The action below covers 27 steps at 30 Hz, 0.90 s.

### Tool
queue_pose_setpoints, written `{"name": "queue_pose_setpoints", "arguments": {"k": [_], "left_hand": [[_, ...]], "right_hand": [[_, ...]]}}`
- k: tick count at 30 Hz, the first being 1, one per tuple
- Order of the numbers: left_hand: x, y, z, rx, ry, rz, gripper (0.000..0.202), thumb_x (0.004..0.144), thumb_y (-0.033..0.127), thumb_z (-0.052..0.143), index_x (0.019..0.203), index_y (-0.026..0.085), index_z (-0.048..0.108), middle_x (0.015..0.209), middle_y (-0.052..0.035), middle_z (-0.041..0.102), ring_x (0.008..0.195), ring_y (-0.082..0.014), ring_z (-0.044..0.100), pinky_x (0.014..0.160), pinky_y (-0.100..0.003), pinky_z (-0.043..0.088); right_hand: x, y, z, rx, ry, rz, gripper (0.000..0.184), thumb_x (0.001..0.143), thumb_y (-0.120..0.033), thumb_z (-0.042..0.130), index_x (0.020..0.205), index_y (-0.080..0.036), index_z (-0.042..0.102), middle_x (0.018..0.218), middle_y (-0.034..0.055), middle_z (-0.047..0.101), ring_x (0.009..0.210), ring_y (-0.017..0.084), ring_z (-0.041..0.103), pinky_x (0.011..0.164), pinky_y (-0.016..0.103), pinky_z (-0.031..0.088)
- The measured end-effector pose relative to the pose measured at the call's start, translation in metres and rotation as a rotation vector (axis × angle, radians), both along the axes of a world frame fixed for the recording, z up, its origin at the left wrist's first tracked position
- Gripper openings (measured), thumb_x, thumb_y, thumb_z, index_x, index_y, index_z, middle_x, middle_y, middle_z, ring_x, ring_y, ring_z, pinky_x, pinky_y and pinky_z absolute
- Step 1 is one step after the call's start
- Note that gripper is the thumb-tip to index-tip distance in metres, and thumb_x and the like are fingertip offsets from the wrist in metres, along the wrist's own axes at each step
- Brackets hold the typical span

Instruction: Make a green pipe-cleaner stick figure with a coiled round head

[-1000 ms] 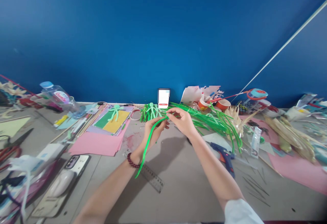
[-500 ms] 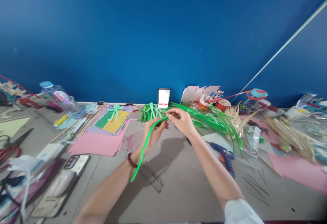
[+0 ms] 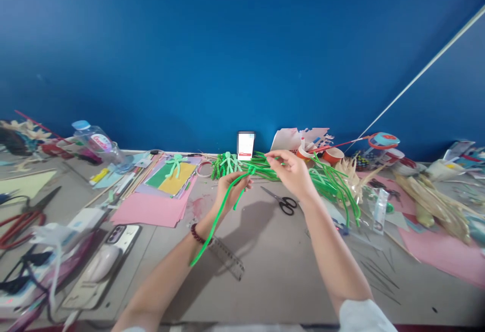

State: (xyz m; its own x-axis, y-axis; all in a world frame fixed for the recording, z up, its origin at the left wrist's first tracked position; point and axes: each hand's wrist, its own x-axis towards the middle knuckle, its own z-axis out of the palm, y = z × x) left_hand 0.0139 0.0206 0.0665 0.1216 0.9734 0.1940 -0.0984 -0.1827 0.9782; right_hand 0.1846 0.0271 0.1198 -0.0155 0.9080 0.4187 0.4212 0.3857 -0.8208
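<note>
A bright green pipe cleaner [image 3: 219,216] is pinched in my left hand [image 3: 229,189]. At its upper end is a small twisted loop, above my left fingertips. One long tail drapes down over my wrist beside a dark red bead bracelet, and a shorter end hangs below the fingers. My right hand [image 3: 291,173] is raised to the right, apart from the loop, its fingers loosely bent with nothing visible in them. Behind both hands lies a bundle of green pipe cleaners [image 3: 265,168]. Small green pipe-cleaner figures [image 3: 228,162] sit to its left.
Black-handled scissors [image 3: 286,204] lie between my forearms, near a clear ruler [image 3: 229,258]. Pink paper [image 3: 151,209], a phone [image 3: 91,281] and red-handled scissors [image 3: 22,228] are at left. A lit phone screen [image 3: 246,146] stands against the blue wall. My right forearm partly hides a glue gun [image 3: 342,228].
My right hand has let go of the pipe cleaner's upper end and moved right. The loop and short end now show in my left hand. The scissors have come into view.
</note>
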Motion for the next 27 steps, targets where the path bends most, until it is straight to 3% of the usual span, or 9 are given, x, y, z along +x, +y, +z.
{"name": "queue_pose_setpoints", "arguments": {"k": [4,8,10,13,17,20,23,27], "left_hand": [[-0.002,-0.003,0.007,-0.065,-0.089,-0.07,0.024,0.072,0.038,0.066,0.07,0.015,0.064,0.067,-0.0043,0.064,0.063,-0.0143,0.058,0.064,-0.028,0.046],[-0.007,-0.009,0.006,-0.105,-0.088,-0.123,0.024,0.072,0.039,0.066,0.073,0.015,0.064,0.07,-0.0045,0.063,0.067,-0.0152,0.059,0.066,-0.028,0.047],[-0.01,-0.013,-0.001,-0.119,-0.065,-0.147,0.025,0.074,0.04,0.064,0.075,0.015,0.064,0.074,-0.0056,0.064,0.07,-0.0158,0.059,0.067,-0.028,0.047],[-0.011,-0.02,-0.015,-0.189,-0.058,-0.145,0.027,0.075,0.041,0.063,0.074,0.014,0.063,0.07,-0.0056,0.063,0.065,-0.0147,0.058,0.062,-0.027,0.046],[-0.01,-0.029,-0.027,-0.233,-0.109,-0.163,0.022,0.075,0.041,0.062,0.079,0.019,0.064,0.075,-0.0037,0.064,0.069,-0.0159,0.058,0.068,-0.03,0.048],[-0.009,-0.033,-0.026,-0.265,-0.141,-0.127,0.025,0.074,0.042,0.063,0.084,0.02,0.063,0.076,-0.0026,0.064,0.069,-0.0152,0.058,0.07,-0.03,0.048],[-0.009,-0.031,-0.026,-0.262,-0.091,-0.14,0.029,0.072,0.046,0.063,0.073,0.017,0.062,0.068,-0.0033,0.062,0.064,-0.0153,0.058,0.065,-0.028,0.047],[-0.008,-0.027,-0.04,-0.259,-0.102,-0.109,0.031,0.069,0.048,0.065,0.071,0.017,0.062,0.064,-0.0032,0.062,0.061,-0.0155,0.058,0.062,-0.027,0.047]], "right_hand": [[0.018,-0.016,0.022,0.07,-0.089,-0.058,0.024,0.083,-0.037,0.054,0.093,-0.019,0.067,0.09,0.0075,0.069,0.077,0.019,0.062,0.059,0.028,0.047],[0.047,-0.041,0.018,0.097,-0.3,-0.158,0.022,0.082,-0.037,0.054,0.085,-0.021,0.069,0.086,0.0059,0.07,0.069,0.017,0.061,0.057,0.028,0.046],[0.069,-0.057,0.004,0.054,-0.422,-0.233,0.025,0.082,-0.04,0.054,0.08,-0.02,0.068,0.082,0.0053,0.07,0.064,0.017,0.061,0.056,0.026,0.045],[0.106,-0.084,-0.03,-0.123,-0.546,-0.28,0.031,0.082,-0.045,0.051,0.076,-0.019,0.068,0.071,0.0046,0.07,0.06,0.017,0.061,0.055,0.025,0.044],[0.146,-0.121,-0.089,-0.339,-0.566,-0.459,0.042,0.078,-0.056,0.046,0.065,-0.02,0.064,0.056,0.0035,0.065,0.052,0.019,0.06,0.049,0.027,0.042],[0.159,-0.142,-0.125,-0.473,-0.523,-0.596,0.045,0.072,-0.063,0.045,0.06,-0.022,0.06,0.058,0.005,0.067,0.057,0.024,0.064,0.051,0.03,0.044],[0.161,-0.15,-0.143,-0.519,-0.504,-0.68,0.047,0.07,-0.066,0.044,0.062,-0.023,0.058,0.06,0.0049,0.067,0.061,0.026,0.065,0.056,0.033,0.046],[0.159,-0.146,-0.141,-0.614,-0.534,-0.691,0.049,0.065,-0.07,0.048,0.059,-0.023,0.059,0.058,0.0043,0.066,0.062,0.027,0.064,0.057,0.034,0.046]]}}
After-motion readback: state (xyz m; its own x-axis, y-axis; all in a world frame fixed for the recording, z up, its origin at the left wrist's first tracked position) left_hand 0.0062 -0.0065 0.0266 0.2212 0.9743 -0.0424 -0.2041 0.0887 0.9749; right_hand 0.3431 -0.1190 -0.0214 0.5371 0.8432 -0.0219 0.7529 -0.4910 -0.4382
